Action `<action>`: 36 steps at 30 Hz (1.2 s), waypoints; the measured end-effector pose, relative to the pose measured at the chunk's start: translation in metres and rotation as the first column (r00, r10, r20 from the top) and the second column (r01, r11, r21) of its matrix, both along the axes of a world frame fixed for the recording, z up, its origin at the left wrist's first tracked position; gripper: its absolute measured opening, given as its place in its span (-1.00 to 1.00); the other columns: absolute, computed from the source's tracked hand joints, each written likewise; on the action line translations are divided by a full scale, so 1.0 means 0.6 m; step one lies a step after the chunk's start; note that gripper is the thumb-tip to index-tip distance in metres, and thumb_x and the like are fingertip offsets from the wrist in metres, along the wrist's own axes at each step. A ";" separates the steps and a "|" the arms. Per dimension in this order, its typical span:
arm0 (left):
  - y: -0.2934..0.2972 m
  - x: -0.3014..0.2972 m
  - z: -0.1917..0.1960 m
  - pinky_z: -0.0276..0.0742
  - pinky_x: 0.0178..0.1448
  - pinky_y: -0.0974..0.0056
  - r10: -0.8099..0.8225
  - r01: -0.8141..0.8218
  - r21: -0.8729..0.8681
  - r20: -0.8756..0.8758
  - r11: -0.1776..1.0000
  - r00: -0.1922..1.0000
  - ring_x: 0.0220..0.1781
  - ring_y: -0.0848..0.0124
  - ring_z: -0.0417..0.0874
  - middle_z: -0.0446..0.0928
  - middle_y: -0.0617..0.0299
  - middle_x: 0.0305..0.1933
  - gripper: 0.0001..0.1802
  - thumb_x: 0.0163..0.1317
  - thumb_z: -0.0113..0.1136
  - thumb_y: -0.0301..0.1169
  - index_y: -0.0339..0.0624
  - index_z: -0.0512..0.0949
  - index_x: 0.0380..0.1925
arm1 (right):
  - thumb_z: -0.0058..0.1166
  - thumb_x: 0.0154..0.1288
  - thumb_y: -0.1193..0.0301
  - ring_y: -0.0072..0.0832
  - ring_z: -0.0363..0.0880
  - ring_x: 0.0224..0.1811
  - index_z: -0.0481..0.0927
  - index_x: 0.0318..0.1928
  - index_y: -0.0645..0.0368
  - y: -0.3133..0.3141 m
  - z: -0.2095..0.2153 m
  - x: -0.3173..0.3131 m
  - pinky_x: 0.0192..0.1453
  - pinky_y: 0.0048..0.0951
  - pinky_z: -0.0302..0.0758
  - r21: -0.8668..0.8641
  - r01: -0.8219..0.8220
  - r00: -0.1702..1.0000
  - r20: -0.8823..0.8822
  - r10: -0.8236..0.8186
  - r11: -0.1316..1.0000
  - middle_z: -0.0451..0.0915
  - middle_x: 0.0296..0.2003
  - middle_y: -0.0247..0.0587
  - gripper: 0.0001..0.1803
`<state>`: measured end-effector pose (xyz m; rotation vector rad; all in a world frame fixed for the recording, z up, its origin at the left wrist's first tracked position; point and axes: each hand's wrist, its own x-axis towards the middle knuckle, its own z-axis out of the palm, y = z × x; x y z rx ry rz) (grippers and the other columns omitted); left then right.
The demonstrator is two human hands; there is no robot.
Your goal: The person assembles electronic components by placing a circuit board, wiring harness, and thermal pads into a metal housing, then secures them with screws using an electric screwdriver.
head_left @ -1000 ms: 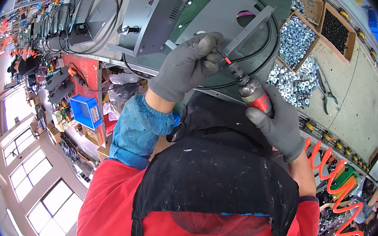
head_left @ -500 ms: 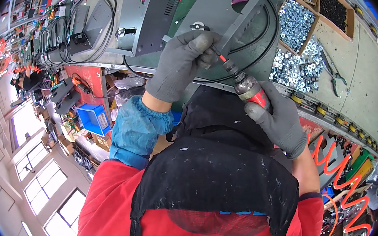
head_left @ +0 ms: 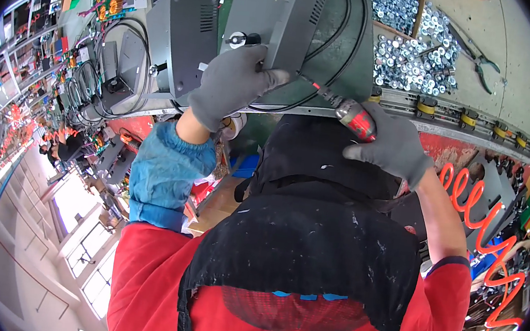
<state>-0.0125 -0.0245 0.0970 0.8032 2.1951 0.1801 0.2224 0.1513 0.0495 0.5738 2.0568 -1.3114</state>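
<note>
My left hand (head_left: 238, 85), in a grey glove, is at the near end of a grey sheet-metal housing (head_left: 292, 29). Its thumb lies along the lower edge of the metal, and the other fingers curl at that edge, partly hidden. A black-and-silver knob or lock (head_left: 243, 39) sits on the housing just above this hand. My right hand (head_left: 393, 143), gloved too, is wrapped round a red-and-metal power screwdriver (head_left: 355, 119). The tool's thin bit points up and left, its tip close to the housing's near right corner; contact cannot be made out.
A second grey housing (head_left: 185, 34) stands to the left. Black cable (head_left: 354, 52) loops over the green mat. Loose silver fasteners (head_left: 411, 68) lie in a heap at right, with pliers (head_left: 482, 65) beside them. A roller rail (head_left: 426, 108) edges the bench; an orange coiled hose (head_left: 483, 214) hangs at right.
My left hand has left the screwdriver's bit and moved down and left onto the housing's edge. The screwdriver stays in my right hand. The whole view has shifted.
</note>
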 end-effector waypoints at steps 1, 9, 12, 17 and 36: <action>0.016 -0.004 -0.003 0.54 -0.16 0.03 -0.049 0.047 -0.096 -0.015 0.994 0.999 -0.30 0.06 0.68 0.63 0.03 -0.43 -0.52 0.12 0.27 0.01 -0.23 0.66 -0.25 | 0.31 -0.07 -0.17 0.03 0.63 -0.12 0.37 0.18 0.08 -0.002 -0.013 -0.002 -0.02 -0.12 0.48 -0.008 -0.039 0.999 -0.015 0.039 0.999 0.64 -0.23 0.08 -0.11; 0.009 -0.041 -0.051 0.52 -0.26 0.26 0.028 0.013 -0.100 0.395 0.995 0.918 -0.40 0.39 0.63 0.62 0.15 -0.49 -0.65 0.11 0.32 -0.22 -0.32 0.68 -0.26 | 0.29 -0.03 -0.17 0.05 0.63 -0.16 0.36 0.14 0.02 -0.011 -0.047 -0.024 -0.05 -0.07 0.48 -0.013 -0.203 0.979 0.010 0.203 0.979 0.63 -0.27 0.04 -0.18; 0.000 -0.042 -0.056 0.50 -0.27 0.30 0.019 -0.010 -0.025 0.429 1.000 0.903 -0.43 0.44 0.59 0.60 0.18 -0.50 -0.66 0.11 0.31 -0.26 -0.34 0.67 -0.24 | 0.25 0.00 -0.18 -0.02 0.66 -0.23 0.37 0.12 0.07 -0.012 -0.055 -0.025 -0.11 -0.09 0.50 0.036 -0.227 0.973 -0.033 0.228 0.973 0.65 -0.35 -0.02 -0.20; -0.004 -0.038 -0.052 0.49 -0.29 0.31 0.057 -0.079 0.029 0.446 0.996 0.893 -0.45 0.44 0.56 0.57 0.20 -0.52 -0.66 0.13 0.30 -0.25 -0.34 0.66 -0.25 | 0.29 0.01 -0.14 -0.05 0.65 -0.23 0.36 0.13 0.04 -0.008 -0.071 -0.028 -0.12 -0.11 0.51 0.252 -0.273 0.941 -0.130 0.312 0.928 0.65 -0.33 -0.04 -0.21; -0.031 -0.054 -0.084 0.50 -0.30 0.23 -0.168 0.118 0.142 0.418 0.983 0.893 -0.43 0.26 0.59 0.58 0.12 -0.49 -0.78 0.18 0.24 -0.30 -0.15 0.69 -0.23 | 0.24 0.16 -0.01 -0.19 0.64 -0.32 0.35 0.07 0.04 -0.021 -0.082 -0.031 -0.22 -0.18 0.50 0.450 -0.241 0.900 -0.229 0.372 0.860 0.61 -0.43 -0.18 -0.40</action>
